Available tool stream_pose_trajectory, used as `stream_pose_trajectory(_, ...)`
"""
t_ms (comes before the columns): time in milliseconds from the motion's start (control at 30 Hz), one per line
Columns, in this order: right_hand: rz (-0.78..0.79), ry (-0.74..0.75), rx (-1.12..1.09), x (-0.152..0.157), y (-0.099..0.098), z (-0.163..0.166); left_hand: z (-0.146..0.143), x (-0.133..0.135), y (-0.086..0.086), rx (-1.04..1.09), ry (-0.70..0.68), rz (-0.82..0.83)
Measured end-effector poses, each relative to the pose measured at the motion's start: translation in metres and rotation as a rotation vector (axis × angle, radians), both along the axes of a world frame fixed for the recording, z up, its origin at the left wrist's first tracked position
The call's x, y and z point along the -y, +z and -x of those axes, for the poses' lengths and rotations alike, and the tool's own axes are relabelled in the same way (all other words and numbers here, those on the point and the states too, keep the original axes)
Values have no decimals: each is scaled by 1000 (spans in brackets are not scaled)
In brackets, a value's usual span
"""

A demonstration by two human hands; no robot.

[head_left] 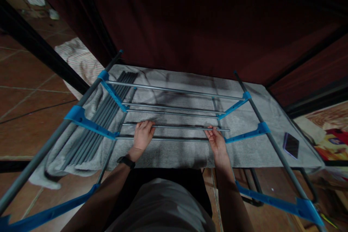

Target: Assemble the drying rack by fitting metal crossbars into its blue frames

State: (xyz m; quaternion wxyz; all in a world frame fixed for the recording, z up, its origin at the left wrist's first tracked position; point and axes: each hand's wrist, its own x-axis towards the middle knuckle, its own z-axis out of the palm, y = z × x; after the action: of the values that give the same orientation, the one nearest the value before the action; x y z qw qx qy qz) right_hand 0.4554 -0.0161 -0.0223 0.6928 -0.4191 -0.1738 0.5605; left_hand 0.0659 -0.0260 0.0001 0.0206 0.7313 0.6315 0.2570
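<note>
A loose grey metal rod (179,127) lies level across the front of me, inside a partly built rack frame. Wrapped over its left part is my left hand (144,133), a dark band on that wrist. My right hand (215,139) pinches the same rod a little short of its right end. Just below it runs another crossbar (174,139), fixed between a blue plastic bracket (94,127) on the left and a blue bracket (247,133) on the right. More crossbars (174,91) span the frame farther back.
A bundle of several grey tubes (100,121) lies at the left on the towel-covered table (174,159). A phone (291,145) rests at the right. Upright poles (285,166) flank both sides, and a dark red curtain (185,25) hangs behind.
</note>
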Motion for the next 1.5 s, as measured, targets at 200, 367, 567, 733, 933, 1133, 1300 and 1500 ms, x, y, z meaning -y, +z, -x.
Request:
stream_pose_trajectory(200, 53, 3, 5, -1, 0, -2, 0, 0, 0, 0, 1, -9)
stream_pose_trajectory(367, 7, 31, 8, 1, 3, 0, -1, 1, 2, -1, -11, -8)
stream_pose_trajectory(567, 22, -41, -37, 1, 6, 3, -2, 1, 2, -34, 15, -20)
stream_pose_trajectory(733, 66, -63, 20, -4, 8, 4, -1, 1, 0, -29, 18, -28)
stream_pose_trajectory(933, 105, -76, 82, -6, 11, 5, 0, 1, -1, -14, 0, -24)
stream_pose_trajectory(1133, 86, -53, 105, -6, 7, 2, -1, 1, 2, 3, -3, -14)
stream_pose_trajectory(1300, 69, -45, 91, -6, 3, 0, 0, 1, 2, 5, -11, -8)
stream_pose_trajectory(1500, 42, -45, 47, -7, 6, 2, 1, -1, 0, 2, -3, -18)
